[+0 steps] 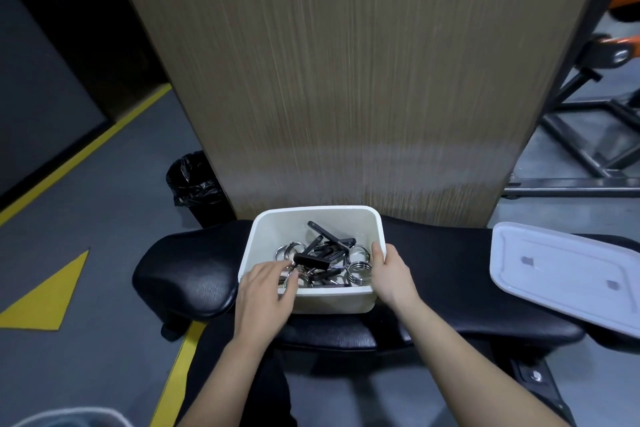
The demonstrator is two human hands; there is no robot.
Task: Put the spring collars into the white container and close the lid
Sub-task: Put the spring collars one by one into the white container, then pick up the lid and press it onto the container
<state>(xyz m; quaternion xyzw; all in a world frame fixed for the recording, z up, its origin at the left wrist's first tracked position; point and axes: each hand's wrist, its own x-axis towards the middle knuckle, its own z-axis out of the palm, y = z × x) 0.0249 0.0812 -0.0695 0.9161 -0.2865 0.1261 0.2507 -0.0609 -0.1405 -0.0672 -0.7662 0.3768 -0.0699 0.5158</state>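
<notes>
Right at the middle of the black padded counter (194, 263) stands one white container (313, 298), open, with a tangle of spring collars (325, 262) lying in it: chrome wire coils with black handles, piled over one another so that an exact count cannot be made, though at least four coils show. One white lid (568, 274) lies apart to the right, resting on the counter's right end and reaching past its edge. Two bare hands are at the container. The left hand (266, 298) reaches over the near-left rim, its fingers loosely curled and dipping among the collars; whether that grip actually pinches one cannot be told, since the fingertips are hidden in the pile. The right hand (391, 274) has its grip pressed against the container's right wall, thumb hooked over the rim and inside, the other fingers outside. Behind the counter rises one wood-grain panel (363, 80), with one black-lined bin (194, 184) on the floor at its left.
</notes>
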